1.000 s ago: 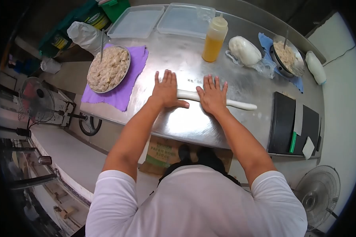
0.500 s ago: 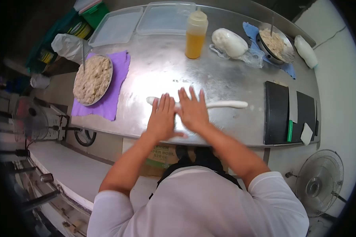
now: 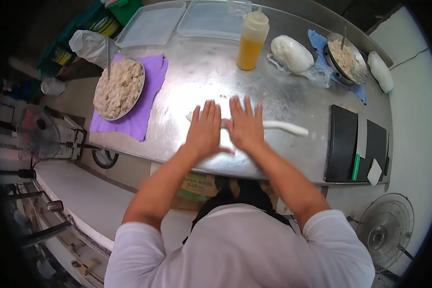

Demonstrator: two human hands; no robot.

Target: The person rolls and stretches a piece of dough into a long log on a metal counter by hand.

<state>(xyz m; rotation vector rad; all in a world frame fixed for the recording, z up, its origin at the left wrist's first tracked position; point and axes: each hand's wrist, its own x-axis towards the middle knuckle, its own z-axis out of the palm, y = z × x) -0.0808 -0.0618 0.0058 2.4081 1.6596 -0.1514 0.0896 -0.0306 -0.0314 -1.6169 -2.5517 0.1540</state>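
A long white dough rope (image 3: 287, 127) lies crosswise on the steel table (image 3: 177, 96). My left hand (image 3: 205, 129) rests flat over its left part, fingers stretched forward and thumb out to the right; a short end of the rope shows beyond the fingers. Just to the right, my right hand (image 3: 245, 126) lies palm down on the rope, its fingers spread. From there the rope runs out to the right. Both palms hide the middle of the rope.
Left, a heaped plate of pale filling (image 3: 119, 89) sits on a purple cloth (image 3: 151, 86). Behind are flat plastic containers (image 3: 151, 24), an oil bottle (image 3: 252, 41), wrapped dough (image 3: 293, 54) and a bowl (image 3: 342, 62) on blue cloth. A black case (image 3: 343, 144) lies right.
The hands came closer together from a second ago, and the rope's left end now shows past my left hand. Since half a second ago, the view has shifted slightly and the hands have parted a little.
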